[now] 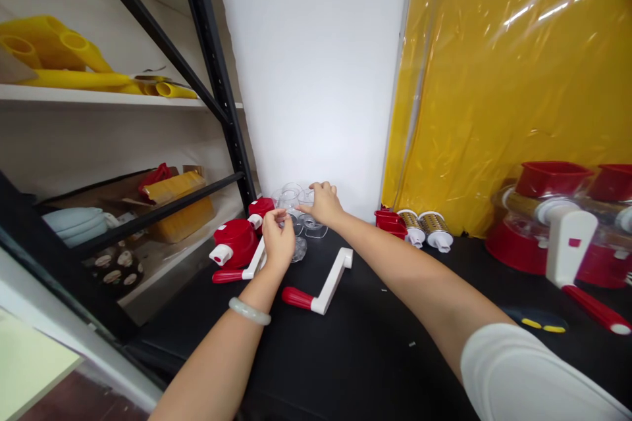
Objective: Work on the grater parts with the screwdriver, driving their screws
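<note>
Several clear plastic grater housings stand in a cluster at the back of the black table. My left hand is closed at their near left side, thumb and fingertips pinched at a clear edge. From the right, my right hand curls its thumb and fingers on the clear plastic; which piece each hand grips is hard to make out. Left of them sit a red grater base and another red base behind it. One white crank handle with a red grip lies partly behind my left hand. Another crank handle lies nearer me.
Red hoppers and two metal grater drums are right of centre. Assembled rotary graters stand at the far right by yellow plastic wrap. A black-framed shelf rises on the left, with a white panel behind.
</note>
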Tool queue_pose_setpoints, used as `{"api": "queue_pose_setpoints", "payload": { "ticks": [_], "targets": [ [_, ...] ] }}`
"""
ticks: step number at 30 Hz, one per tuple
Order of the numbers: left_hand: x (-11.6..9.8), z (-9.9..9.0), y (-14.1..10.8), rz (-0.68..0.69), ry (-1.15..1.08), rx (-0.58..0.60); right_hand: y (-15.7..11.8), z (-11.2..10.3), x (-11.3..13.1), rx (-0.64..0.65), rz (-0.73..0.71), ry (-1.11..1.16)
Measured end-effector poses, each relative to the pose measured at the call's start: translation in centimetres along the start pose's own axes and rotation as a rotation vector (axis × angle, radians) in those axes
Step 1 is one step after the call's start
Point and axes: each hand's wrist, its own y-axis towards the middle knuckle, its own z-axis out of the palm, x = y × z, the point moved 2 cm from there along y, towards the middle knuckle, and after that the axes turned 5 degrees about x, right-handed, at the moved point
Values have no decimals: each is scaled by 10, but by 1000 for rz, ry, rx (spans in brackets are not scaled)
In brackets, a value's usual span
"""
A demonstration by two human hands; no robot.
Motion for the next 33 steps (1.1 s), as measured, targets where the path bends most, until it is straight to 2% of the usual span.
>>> {"api": "queue_pose_setpoints", "payload": {
  "ticks": [9,12,14,16,18,20,22,24,26,28,30,33],
  "targets": [
    [15,3,5,-93,87,26,4,-4,3,22,36,-34],
    [7,1,4,-65,149,31,2,-4,3,22,28,-40],
    [-7,-2,1,-23,230,62,-1,-6,4,27,14,-47],
    [-25,-3,-4,5,336,195,-8,-14,4,32,-4,-59],
    [-46,-1,-14,0,444,428,-20,-29,1,27,-36,-75],
    [-63,2,-28,-5,520,661,-39,-54,-7,7,-106,-98],
    [-74,5,-43,-7,567,830,-66,-85,-24,-7,-200,-152],
    [-78,9,-57,40,600,934,-99,-117,-49,12,-266,-227],
    [-76,14,-65,101,638,988,-136,-145,-82,125,-271,-256],
    [-72,17,-67,130,681,1011,-173,-165,-120,276,-196,-235],
    [-69,20,-65,145,698,1014,-207,-178,-159,371,-23,-245],
    [-74,22,-58,199,618,941,-250,-185,-201,405,92,-361]
  ]
}}
